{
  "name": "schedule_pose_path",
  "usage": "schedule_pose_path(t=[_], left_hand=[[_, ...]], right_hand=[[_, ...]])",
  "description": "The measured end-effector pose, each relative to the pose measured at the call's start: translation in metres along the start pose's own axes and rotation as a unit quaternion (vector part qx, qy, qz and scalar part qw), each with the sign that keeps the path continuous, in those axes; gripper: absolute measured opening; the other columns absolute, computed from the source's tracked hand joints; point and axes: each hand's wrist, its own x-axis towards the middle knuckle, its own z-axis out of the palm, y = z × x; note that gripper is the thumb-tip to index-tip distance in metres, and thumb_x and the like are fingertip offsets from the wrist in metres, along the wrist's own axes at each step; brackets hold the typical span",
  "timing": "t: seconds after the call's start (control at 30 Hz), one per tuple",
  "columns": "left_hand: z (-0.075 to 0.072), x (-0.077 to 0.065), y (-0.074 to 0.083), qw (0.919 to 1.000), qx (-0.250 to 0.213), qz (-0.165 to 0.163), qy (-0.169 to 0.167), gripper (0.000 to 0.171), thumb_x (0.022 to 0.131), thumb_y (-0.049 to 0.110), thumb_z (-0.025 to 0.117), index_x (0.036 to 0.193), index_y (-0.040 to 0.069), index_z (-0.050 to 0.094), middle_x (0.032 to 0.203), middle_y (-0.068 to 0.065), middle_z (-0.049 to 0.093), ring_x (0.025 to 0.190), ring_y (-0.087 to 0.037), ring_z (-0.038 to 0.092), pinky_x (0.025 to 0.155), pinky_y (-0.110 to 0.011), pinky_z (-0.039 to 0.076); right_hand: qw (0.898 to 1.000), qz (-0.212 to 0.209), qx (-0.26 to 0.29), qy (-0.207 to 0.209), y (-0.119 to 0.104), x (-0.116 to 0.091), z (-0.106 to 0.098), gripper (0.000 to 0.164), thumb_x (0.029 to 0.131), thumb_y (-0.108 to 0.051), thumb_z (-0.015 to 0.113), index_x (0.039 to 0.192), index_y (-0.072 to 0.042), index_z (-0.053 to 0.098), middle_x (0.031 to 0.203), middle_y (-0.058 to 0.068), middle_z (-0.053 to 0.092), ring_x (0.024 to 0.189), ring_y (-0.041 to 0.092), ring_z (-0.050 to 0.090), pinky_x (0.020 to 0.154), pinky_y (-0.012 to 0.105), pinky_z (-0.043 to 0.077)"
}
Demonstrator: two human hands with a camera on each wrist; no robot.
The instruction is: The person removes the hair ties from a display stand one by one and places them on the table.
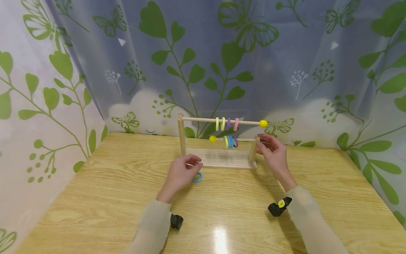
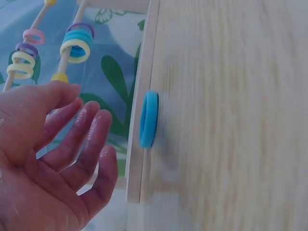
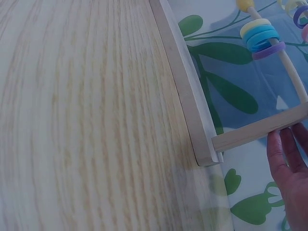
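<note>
A wooden rack (image 1: 222, 158) stands on the table, with a tall left post (image 1: 182, 135) and a short right post (image 1: 253, 151). On its upper rod (image 1: 203, 120) hang two pale yellow rings, a purple ring (image 1: 228, 123) and a pink ring (image 1: 236, 124). The lower rod carries a yellow ring, blue rings (image 1: 230, 141) and a purple ring. My right hand (image 1: 275, 157) holds the short post near its top, thumb in front. My left hand (image 1: 181, 174), loosely curled and holding nothing, hovers beside a loose blue ring (image 2: 149, 119) in front of the base.
Yellow balls cap the free ends of the upper rod (image 1: 263, 124) and the lower rod (image 1: 213, 139). The wood-grain table (image 1: 127, 197) extends around the rack. Behind it hangs a leaf-and-butterfly curtain (image 1: 203, 70).
</note>
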Motion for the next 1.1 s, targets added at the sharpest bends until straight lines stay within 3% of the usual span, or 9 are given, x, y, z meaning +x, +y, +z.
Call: schedule_pose_path(t=[0.53, 1.1], left_hand=[[0.03, 0.01, 0.021, 0.9935, -0.087, 0.057, 0.045, 0.014, 0.095, 0.015, 0.073, 0.107, 0.009, 0.076, 0.099, -0.008, 0.078, 0.088, -0.023, 0.072, 0.08, -0.033, 0.059], [0.054, 0.016, 0.039, 0.9866, -0.12, 0.035, 0.104, 0.017, 0.093, 0.018, 0.074, 0.108, 0.009, 0.076, 0.1, -0.007, 0.078, 0.086, -0.023, 0.074, 0.08, -0.031, 0.061]], right_hand=[[1.0, 0.007, 0.002, 0.003, 0.001, 0.001, 0.001, 0.033, 0.099, -0.007, 0.064, 0.129, 0.006, 0.062, 0.105, -0.017, 0.068, 0.093, 0.001, 0.068, 0.075, 0.022, 0.061], [1.0, 0.011, 0.002, 0.002, -0.001, 0.0, 0.0, 0.033, 0.1, -0.007, 0.064, 0.13, 0.005, 0.062, 0.105, -0.016, 0.068, 0.093, 0.002, 0.068, 0.076, 0.023, 0.062]])
